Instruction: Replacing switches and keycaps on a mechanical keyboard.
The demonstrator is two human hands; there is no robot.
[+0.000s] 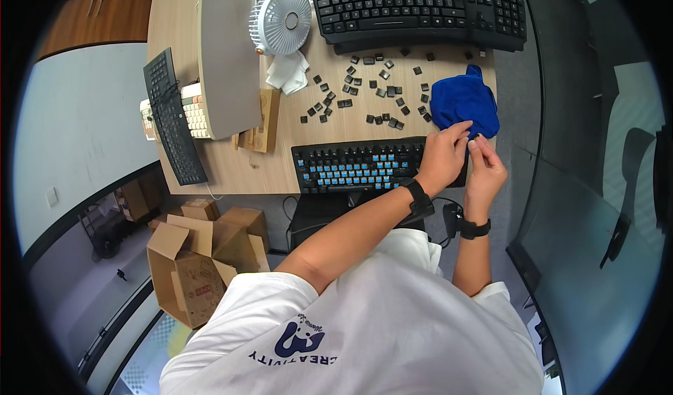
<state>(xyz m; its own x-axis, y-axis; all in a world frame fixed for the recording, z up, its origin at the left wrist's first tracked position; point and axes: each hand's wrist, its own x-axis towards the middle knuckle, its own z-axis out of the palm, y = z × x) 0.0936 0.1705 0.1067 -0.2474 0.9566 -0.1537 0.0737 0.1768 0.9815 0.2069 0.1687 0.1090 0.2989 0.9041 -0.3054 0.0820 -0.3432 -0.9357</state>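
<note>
With thumb and fingers, my right hand (485, 166) pinches a small black keycap (475, 137) at the lower edge of a crumpled blue cloth (462, 98). Close beside it, my left hand (447, 150) has its fingertips at the cloth; whether they grip it I cannot tell. Under my left wrist lies a black mechanical keyboard (347, 166) with many keycaps off and blue switches showing; its right part is hidden by the hand and forearm. Loose black keycaps (390, 91) are scattered over the desk behind it.
A large black keyboard (394, 6) spans the desk's back. To the left stand a white fan (286, 20), white tissue (288, 73), a cardboard box (267, 121) and a grey divider (230, 53). Another black keyboard (173, 116) leans beyond it. Open cartons (200, 274) stand on the floor.
</note>
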